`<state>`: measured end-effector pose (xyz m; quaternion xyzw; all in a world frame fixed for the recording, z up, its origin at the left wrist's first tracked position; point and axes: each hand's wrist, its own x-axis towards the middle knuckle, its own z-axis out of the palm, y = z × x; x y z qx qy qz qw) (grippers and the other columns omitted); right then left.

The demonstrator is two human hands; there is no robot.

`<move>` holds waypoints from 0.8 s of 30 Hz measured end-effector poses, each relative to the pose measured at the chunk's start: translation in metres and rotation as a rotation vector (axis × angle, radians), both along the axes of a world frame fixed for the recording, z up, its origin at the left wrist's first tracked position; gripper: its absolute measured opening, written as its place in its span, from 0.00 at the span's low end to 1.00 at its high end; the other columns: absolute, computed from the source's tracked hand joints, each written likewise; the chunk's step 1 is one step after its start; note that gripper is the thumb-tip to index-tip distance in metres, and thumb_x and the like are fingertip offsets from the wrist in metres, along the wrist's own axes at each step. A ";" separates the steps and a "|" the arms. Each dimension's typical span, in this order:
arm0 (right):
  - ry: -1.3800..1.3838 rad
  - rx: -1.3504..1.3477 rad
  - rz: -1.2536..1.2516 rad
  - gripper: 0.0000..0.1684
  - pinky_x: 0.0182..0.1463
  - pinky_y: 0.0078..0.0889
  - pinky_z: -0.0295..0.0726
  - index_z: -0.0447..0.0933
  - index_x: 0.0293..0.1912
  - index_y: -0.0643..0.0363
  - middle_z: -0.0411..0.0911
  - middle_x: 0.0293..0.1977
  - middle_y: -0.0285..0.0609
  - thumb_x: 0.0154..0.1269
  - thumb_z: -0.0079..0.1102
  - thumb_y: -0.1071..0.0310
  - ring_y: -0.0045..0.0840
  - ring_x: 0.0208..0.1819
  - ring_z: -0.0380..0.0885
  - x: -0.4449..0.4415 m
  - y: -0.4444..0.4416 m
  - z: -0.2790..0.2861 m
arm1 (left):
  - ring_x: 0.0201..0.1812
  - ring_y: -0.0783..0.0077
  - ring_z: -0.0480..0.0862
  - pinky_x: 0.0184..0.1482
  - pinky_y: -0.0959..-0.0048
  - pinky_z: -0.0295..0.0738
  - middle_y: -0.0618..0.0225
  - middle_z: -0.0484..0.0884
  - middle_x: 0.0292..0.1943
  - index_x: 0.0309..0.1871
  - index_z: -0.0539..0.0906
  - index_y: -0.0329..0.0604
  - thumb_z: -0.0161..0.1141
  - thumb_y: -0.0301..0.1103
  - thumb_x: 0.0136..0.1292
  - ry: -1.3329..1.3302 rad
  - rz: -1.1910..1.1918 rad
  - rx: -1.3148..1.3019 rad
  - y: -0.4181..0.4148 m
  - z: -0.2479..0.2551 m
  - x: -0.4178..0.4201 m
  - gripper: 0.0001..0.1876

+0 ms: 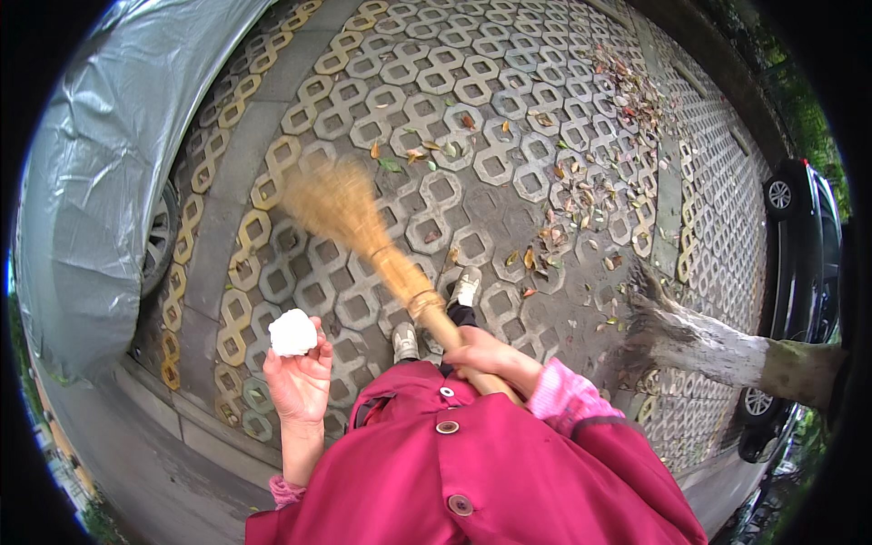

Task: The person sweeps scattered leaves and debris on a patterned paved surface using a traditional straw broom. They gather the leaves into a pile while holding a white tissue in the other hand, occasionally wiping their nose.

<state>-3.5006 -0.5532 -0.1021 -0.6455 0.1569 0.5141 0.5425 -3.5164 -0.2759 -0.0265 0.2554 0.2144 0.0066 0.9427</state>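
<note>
My right hand [485, 357] is closed around the bamboo handle of a straw broom [381, 255]. The broom slants up and left from my coat, its blurred bristles over the octagonal pavers [428, 228]. On the left, my left hand [300, 375] is raised palm up, its fingers around a crumpled white wad [293, 332], perhaps paper tissue. Fallen leaves [555, 238] lie scattered on the pavers right of the broom, with a denser band of leaves [637, 102] farther up. My shoes show below the handle.
A car under a silver cover [102, 191] stands at the left, one wheel [160, 238] showing. A tree trunk [722, 347] rises at the right, with a dark car [804, 259] beyond it. A concrete kerb [204, 436] runs along the lower left beside the roadway.
</note>
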 end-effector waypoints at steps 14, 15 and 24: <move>0.043 -0.159 -0.513 0.15 0.23 0.32 0.77 0.68 0.36 0.67 0.73 0.22 0.46 0.49 0.59 0.69 0.31 0.20 0.75 0.092 -0.214 -0.028 | 0.44 0.61 0.78 0.48 0.67 0.75 0.50 0.74 0.50 0.56 0.68 0.38 0.59 0.42 0.55 0.040 -0.138 0.024 -0.140 0.004 0.165 0.27; 0.035 -0.205 -0.635 0.13 0.21 0.33 0.76 0.68 0.35 0.67 0.72 0.21 0.46 0.49 0.57 0.72 0.32 0.19 0.75 0.098 -0.243 -0.029 | 0.44 0.61 0.78 0.48 0.67 0.75 0.50 0.74 0.50 0.56 0.68 0.38 0.59 0.42 0.55 0.030 -0.172 0.019 -0.154 0.005 0.178 0.27; 0.015 0.134 -1.170 0.09 0.18 0.23 0.67 0.63 0.30 0.55 0.64 0.19 0.34 0.54 0.55 0.68 0.17 0.15 0.64 0.189 -0.379 -0.008 | 0.43 0.60 0.78 0.48 0.66 0.74 0.50 0.74 0.49 0.55 0.69 0.38 0.61 0.44 0.54 0.041 -0.179 0.043 -0.191 0.005 0.220 0.28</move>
